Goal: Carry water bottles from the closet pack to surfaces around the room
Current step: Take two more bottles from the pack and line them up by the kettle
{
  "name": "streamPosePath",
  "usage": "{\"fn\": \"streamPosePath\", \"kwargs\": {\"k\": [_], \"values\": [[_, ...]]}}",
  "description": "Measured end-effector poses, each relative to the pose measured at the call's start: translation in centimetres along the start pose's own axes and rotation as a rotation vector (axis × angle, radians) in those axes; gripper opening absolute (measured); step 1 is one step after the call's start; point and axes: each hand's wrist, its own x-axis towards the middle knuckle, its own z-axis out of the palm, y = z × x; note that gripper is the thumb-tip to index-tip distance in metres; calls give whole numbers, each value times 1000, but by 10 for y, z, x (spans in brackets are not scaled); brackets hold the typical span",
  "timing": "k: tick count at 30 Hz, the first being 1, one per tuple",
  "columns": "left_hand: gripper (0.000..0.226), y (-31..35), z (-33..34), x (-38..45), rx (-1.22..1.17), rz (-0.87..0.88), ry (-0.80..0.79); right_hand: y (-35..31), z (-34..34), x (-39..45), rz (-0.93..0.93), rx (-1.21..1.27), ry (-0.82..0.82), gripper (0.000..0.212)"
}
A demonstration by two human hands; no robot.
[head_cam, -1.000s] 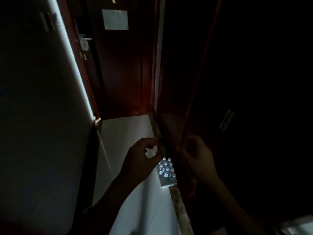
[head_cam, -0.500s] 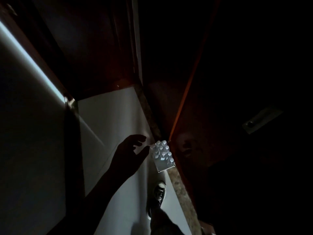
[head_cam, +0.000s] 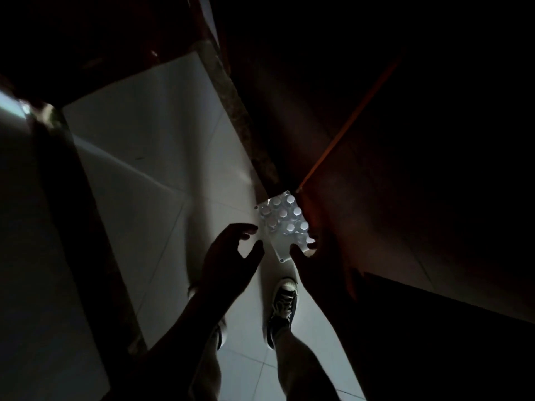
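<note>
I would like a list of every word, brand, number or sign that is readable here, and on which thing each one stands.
None can be read.
Pack of water bottles: only white caps show from above; any labels are hidden or too dark.
Shoe: no readable mark.
Wooden closet door: no writing visible.

both hands [head_cam: 228, 256] [head_cam: 321, 261] reach down, fingers spread apart.

No text, label, brand or number can be read; the scene is too dark and the bottle caps are plain.
</note>
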Motion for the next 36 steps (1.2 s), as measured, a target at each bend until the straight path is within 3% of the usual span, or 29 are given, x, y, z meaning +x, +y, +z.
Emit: {"fn": "streamPosePath", "kwargs": {"k": [11,19,22,25,31,36], "values": [[56,-214,178,150,233,-18,-323,170,178,152,235,-2,21,63],[68,-334,305,206,268,201,-385,285,285,236,183,-45,106,76],[81,-362,333,207,291,242,-346,311,303,237,180,-31,168,84],[79,-377,348,209,267,256,-268,325,313,242,193,33,193,84],[60,-386,352,218,264,311,-191,336,325,265,201,39,249,57],[58,-362,322,211,201,297,-211,310,310,253,181,48,262,53]]}}
